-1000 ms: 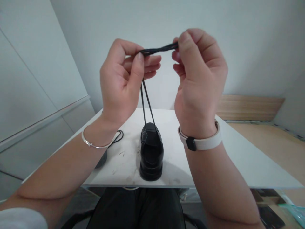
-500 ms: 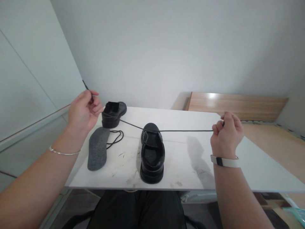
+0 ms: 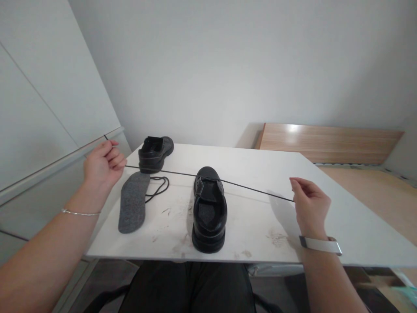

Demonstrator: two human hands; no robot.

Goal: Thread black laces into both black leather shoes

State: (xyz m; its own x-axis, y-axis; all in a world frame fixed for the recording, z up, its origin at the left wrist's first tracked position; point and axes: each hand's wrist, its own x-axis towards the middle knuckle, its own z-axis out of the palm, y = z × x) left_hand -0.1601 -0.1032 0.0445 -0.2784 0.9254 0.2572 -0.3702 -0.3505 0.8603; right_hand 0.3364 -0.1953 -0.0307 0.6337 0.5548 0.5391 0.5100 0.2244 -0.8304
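Note:
A black shoe [image 3: 209,208] stands on the white table [image 3: 260,226], heel toward me. A black shoelace [image 3: 254,188] runs through its front and stretches taut to both sides. My left hand [image 3: 102,165] is closed on the lace's left end, off the table's left edge. My right hand [image 3: 309,206] pinches the right end just above the table top.
A second black shoe [image 3: 155,154] sits at the table's back left. In front of it lie a grey insole [image 3: 133,202] and a loose black lace [image 3: 159,188]. A wooden bed frame [image 3: 329,142] stands behind the table. My dark-clothed lap [image 3: 189,287] is below the near edge.
My hands came down from in front of my face and spread wide apart, pulling the lace out sideways. Since half a second ago both hands dropped slightly and the right moved lower.

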